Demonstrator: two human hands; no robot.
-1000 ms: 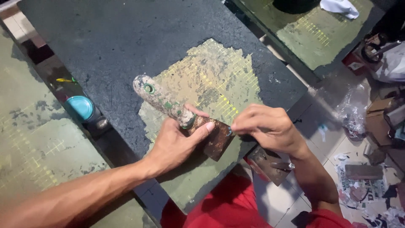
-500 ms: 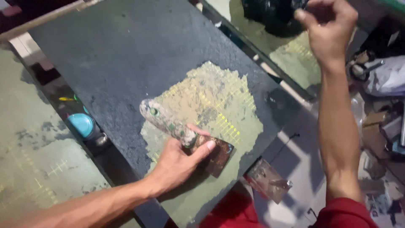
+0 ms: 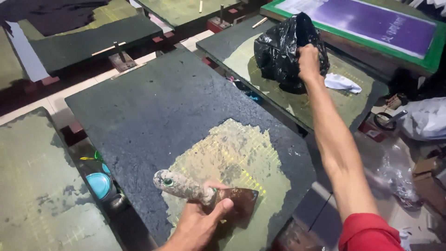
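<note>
Left hand: my left hand (image 3: 197,225) is wrapped round the crusted handle of a scraper (image 3: 204,193), fingers curled tight, thumb lying over the neck where handle meets blade.
Scraper: its rusty brown blade lies on the near edge of the dark pallet board (image 3: 153,111), handle pointing up and to the left, caked in pale dried residue.
Bare patch: a yellowish scraped patch (image 3: 232,158) with a faint grid shows on the board, just above and around the blade; the rest of the board is rough grey-black coating.
Right hand: my right hand (image 3: 309,60) is stretched far out, fingers closed in a fist on the gathered top of a black plastic bag (image 3: 281,51).
Bag: it sits on the next greenish board (image 3: 325,100), bulging and crumpled; I cannot tell what is inside.
Beside the bag: a white rag (image 3: 341,82) lies just right of it on the same board.
Tub: a small blue round tub (image 3: 98,183) sits low in the gap left of my board; contents not visible.
Beyond: a green-framed screen (image 3: 371,23) with a purple mesh.
</note>
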